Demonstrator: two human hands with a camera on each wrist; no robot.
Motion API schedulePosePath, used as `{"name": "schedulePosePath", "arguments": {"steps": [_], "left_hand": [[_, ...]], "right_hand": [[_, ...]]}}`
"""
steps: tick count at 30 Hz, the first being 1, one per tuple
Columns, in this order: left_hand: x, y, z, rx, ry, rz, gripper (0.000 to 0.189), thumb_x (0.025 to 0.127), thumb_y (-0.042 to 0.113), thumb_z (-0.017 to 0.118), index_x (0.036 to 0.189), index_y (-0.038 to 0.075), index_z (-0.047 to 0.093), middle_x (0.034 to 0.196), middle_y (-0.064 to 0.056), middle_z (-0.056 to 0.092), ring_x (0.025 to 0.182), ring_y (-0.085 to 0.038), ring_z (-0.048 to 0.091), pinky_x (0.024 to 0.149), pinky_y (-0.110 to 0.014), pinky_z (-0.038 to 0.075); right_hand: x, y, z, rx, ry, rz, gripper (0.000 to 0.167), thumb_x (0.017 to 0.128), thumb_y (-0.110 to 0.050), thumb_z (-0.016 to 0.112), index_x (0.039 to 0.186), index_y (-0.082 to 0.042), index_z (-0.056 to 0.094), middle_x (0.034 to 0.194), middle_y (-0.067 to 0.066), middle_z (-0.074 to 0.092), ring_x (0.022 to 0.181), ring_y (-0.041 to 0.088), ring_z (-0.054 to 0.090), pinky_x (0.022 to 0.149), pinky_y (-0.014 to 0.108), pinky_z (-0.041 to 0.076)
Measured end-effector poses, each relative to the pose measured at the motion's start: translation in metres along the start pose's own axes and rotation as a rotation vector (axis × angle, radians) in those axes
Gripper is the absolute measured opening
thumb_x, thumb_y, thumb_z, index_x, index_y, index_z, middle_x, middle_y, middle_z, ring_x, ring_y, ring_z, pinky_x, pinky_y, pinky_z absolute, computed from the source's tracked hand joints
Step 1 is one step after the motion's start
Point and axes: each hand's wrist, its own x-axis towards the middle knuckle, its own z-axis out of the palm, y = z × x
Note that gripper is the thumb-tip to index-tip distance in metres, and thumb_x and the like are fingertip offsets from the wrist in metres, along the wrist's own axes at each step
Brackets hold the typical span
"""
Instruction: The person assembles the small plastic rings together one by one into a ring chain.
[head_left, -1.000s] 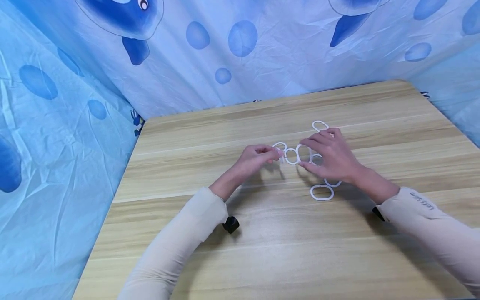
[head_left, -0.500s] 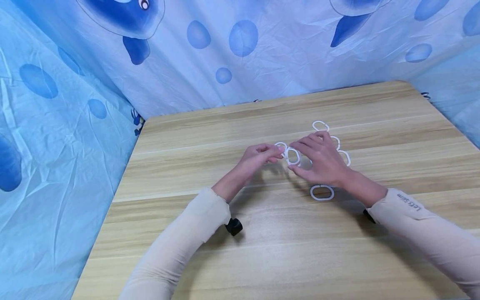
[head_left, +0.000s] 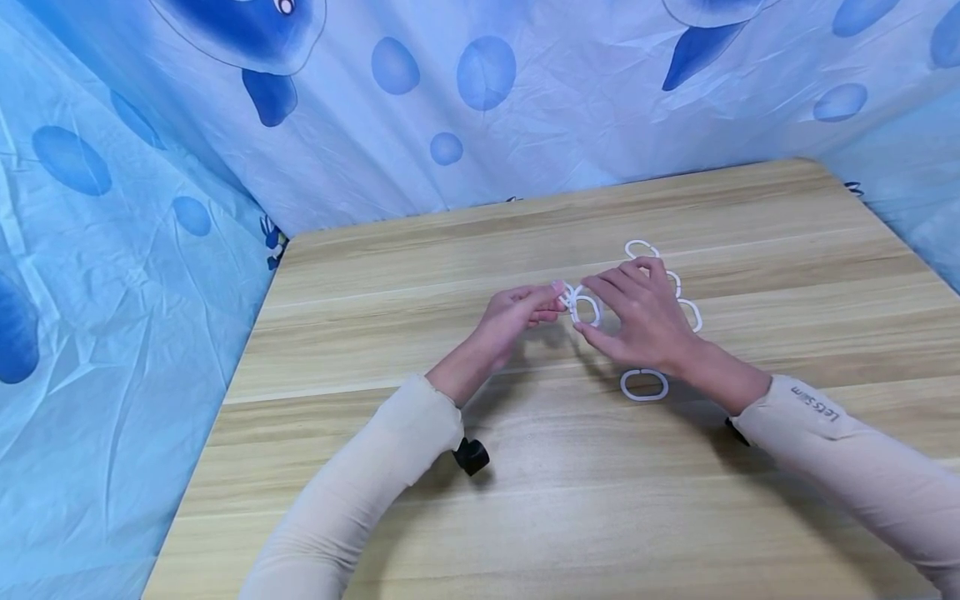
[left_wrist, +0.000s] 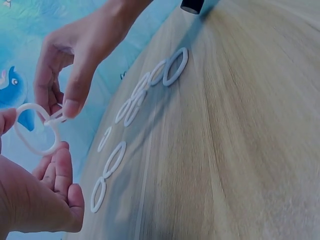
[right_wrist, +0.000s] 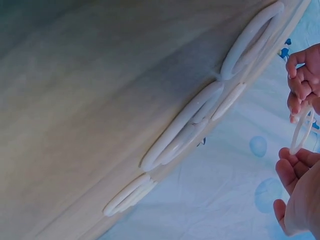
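I've got L hand (head_left: 517, 318) on the L, R hand (head_left: 641, 321) on the R, both over the tbl (head_left: 570, 500), R of its ctr. Btwn them is the held ring (head_left: 598, 314), w/ the link cluster (head_left: 572, 300) just L of it, at L hand's fingertips. Far ring (head_left: 640, 242) lies on tbl behind R hand; second ring (head_left: 678, 283) and third ring (head_left: 697, 317) follow down R hand's R side, partly hidden by it. Near ring (head_left: 643, 398) is on tbl before R hand. Wrist unit (head_left: 471, 457) is under L cuff, well L of near ring. Curtain (head_left: 330, 133) hangs behind tbl, also along L & R sides.
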Motion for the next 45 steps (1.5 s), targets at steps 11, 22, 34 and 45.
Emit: {"name": "schedulePosePath", "arguments": {"steps": [11, 22, 34, 45], "left_hand": [[0.001, 0.001, 0.004, -0.130, 0.014, -0.032, 0.044, 0.091, 0.039, 0.064, 0.115, 0.003, 0.066, 0.096, -0.003, 0.071, 0.111, -0.035, 0.058, 0.099, -0.044, 0.037], [0.001, 0.000, 0.004, -0.182, 0.005, -0.046, 0.053, 0.091, 0.039, 0.063, 0.121, -0.004, 0.060, 0.089, 0.001, 0.070, 0.112, -0.037, 0.057, 0.100, -0.044, 0.036], [-0.001, 0.000, 0.003, -0.179, 0.010, -0.039, 0.047, 0.092, 0.036, 0.064, 0.120, -0.001, 0.063, 0.091, 0.001, 0.070, 0.104, -0.030, 0.062, 0.099, -0.043, 0.037], [-0.002, -0.003, 0.007, -0.089, -0.070, -0.014, 0.041, 0.091, 0.035, 0.064, 0.117, 0.003, 0.063, 0.105, -0.004, 0.069, 0.101, -0.017, 0.065, 0.104, -0.040, 0.038]], "right_hand": [[0.003, -0.004, 0.000, -0.058, 0.019, 0.007, 0.048, 0.074, -0.039, 0.066, 0.099, 0.003, 0.067, 0.085, 0.018, 0.067, 0.076, 0.035, 0.057, 0.084, 0.056, 0.036], [0.004, -0.006, 0.000, -0.057, 0.019, 0.009, 0.047, 0.075, -0.037, 0.066, 0.098, 0.003, 0.067, 0.084, 0.018, 0.067, 0.076, 0.035, 0.057, 0.083, 0.056, 0.037], [0.007, -0.008, 0.000, -0.054, 0.029, 0.021, 0.045, 0.073, -0.036, 0.065, 0.097, 0.002, 0.067, 0.086, 0.017, 0.067, 0.075, 0.034, 0.056, 0.084, 0.055, 0.036], [0.013, -0.012, -0.001, -0.049, 0.019, 0.020, 0.043, 0.077, -0.034, 0.062, 0.101, 0.002, 0.068, 0.090, 0.017, 0.069, 0.077, 0.033, 0.056, 0.085, 0.054, 0.035]]}}
